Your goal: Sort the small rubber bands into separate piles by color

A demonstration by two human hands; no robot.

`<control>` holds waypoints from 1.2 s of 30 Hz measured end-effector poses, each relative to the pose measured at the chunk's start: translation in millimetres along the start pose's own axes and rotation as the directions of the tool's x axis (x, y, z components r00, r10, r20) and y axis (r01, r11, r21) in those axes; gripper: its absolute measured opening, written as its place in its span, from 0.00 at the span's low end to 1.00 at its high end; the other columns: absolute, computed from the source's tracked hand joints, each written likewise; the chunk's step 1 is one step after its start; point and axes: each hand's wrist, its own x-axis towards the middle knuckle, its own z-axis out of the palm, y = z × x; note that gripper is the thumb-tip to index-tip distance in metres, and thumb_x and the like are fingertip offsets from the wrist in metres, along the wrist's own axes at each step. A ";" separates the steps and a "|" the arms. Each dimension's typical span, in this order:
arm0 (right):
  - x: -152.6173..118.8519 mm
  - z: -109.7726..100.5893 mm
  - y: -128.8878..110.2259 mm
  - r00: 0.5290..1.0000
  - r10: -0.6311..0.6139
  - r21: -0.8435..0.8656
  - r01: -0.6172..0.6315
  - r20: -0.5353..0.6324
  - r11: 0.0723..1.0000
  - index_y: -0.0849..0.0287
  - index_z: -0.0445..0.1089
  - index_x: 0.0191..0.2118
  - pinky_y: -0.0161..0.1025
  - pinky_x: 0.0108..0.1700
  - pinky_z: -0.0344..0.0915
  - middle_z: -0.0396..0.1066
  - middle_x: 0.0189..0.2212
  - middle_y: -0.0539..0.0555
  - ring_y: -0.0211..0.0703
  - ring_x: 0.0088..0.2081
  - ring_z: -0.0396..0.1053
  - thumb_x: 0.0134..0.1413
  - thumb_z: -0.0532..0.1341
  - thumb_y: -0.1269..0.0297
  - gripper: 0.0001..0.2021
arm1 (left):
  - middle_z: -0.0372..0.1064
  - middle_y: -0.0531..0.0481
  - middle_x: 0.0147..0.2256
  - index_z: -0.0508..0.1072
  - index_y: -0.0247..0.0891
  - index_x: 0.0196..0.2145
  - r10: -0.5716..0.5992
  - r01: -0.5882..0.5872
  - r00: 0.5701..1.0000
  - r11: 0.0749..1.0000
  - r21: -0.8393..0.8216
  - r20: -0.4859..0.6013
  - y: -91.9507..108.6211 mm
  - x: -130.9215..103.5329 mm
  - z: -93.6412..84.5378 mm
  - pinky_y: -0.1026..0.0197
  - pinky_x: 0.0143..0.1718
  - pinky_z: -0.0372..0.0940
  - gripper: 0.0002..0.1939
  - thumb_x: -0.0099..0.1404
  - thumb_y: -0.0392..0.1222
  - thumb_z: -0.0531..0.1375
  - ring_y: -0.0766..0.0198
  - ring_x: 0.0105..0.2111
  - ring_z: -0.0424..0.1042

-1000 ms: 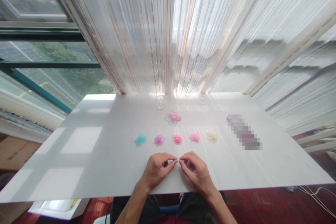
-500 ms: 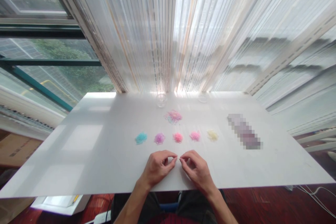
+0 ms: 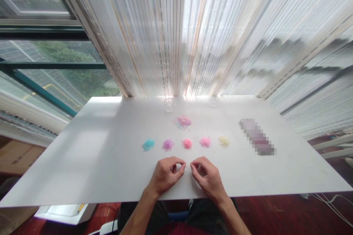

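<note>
My left hand (image 3: 167,174) and my right hand (image 3: 208,176) face each other near the table's front edge, thumbs and index fingers pinched. A thin pale elastic-looking strand (image 3: 188,166) spans the small gap between the fingertips. It is too fine to make out fully. Just beyond lies a row of small heaps of tiny thin pieces: a turquoise heap (image 3: 148,144), a purple heap (image 3: 167,144), a coral-red heap (image 3: 187,144), a pink heap (image 3: 205,142) and a pale yellow heap (image 3: 223,141). Behind them sits a mixed-colour heap (image 3: 182,122).
At the back of the white table (image 3: 127,176) stand a clear round container (image 3: 169,105) and a clear flat lid or dish (image 3: 213,102). A blurred-out long object (image 3: 257,137) lies on the right. Striped curtains (image 3: 176,33) hang behind the far edge.
My right hand has moved slightly right, widening the gap between the fingertips and showing more of the pale strand. My left hand stays nearly still.
</note>
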 end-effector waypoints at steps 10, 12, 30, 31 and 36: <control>0.5 -4.2 -4.1 0.998 0.064 0.057 -0.064 0.001 0.996 0.56 0.74 0.34 0.35 0.30 0.69 0.74 0.28 0.52 0.40 0.28 0.70 0.65 0.61 0.62 0.08 | 0.80 0.50 0.31 0.80 0.38 0.38 0.009 -0.008 1.000 1.000 -0.018 0.016 -0.9 -0.5 -1.0 0.67 0.27 0.66 0.07 0.70 0.40 0.61 0.69 0.22 0.68; 1.7 -15.1 -3.3 0.995 0.101 0.089 -0.100 -0.004 0.991 0.56 0.74 0.34 0.35 0.32 0.70 0.75 0.29 0.52 0.41 0.29 0.71 0.65 0.62 0.60 0.09 | 0.80 0.50 0.33 0.79 0.38 0.39 0.002 -0.002 1.000 1.000 -0.012 0.016 -1.2 -0.6 -1.2 0.67 0.27 0.66 0.06 0.69 0.39 0.61 0.69 0.22 0.68; 39.8 -106.0 81.7 0.872 0.234 -0.190 -0.340 -0.430 0.921 0.58 0.79 0.34 0.43 0.34 0.70 0.78 0.32 0.58 0.46 0.29 0.72 0.55 0.62 0.36 0.26 | 0.78 0.52 0.31 0.77 0.39 0.36 0.032 -0.032 0.999 0.998 0.050 0.002 -4.0 -0.2 1.5 0.67 0.26 0.63 0.07 0.71 0.38 0.60 0.70 0.21 0.66; 39.3 -105.1 82.5 0.875 0.233 -0.196 -0.340 -0.424 0.920 0.58 0.79 0.34 0.43 0.35 0.70 0.78 0.31 0.58 0.46 0.29 0.72 0.55 0.62 0.36 0.26 | 0.78 0.52 0.31 0.77 0.39 0.36 0.033 -0.033 0.999 0.998 0.050 0.004 -3.9 -0.1 1.4 0.67 0.26 0.63 0.07 0.71 0.38 0.60 0.70 0.21 0.66; 36.9 -104.3 84.3 0.894 0.228 -0.214 -0.326 -0.385 0.921 0.57 0.80 0.35 0.43 0.36 0.70 0.79 0.32 0.57 0.44 0.28 0.70 0.56 0.62 0.38 0.25 | 0.78 0.53 0.31 0.77 0.39 0.36 0.034 -0.035 0.999 0.998 0.053 0.007 -4.8 0.5 1.8 0.67 0.26 0.63 0.06 0.71 0.38 0.60 0.70 0.22 0.66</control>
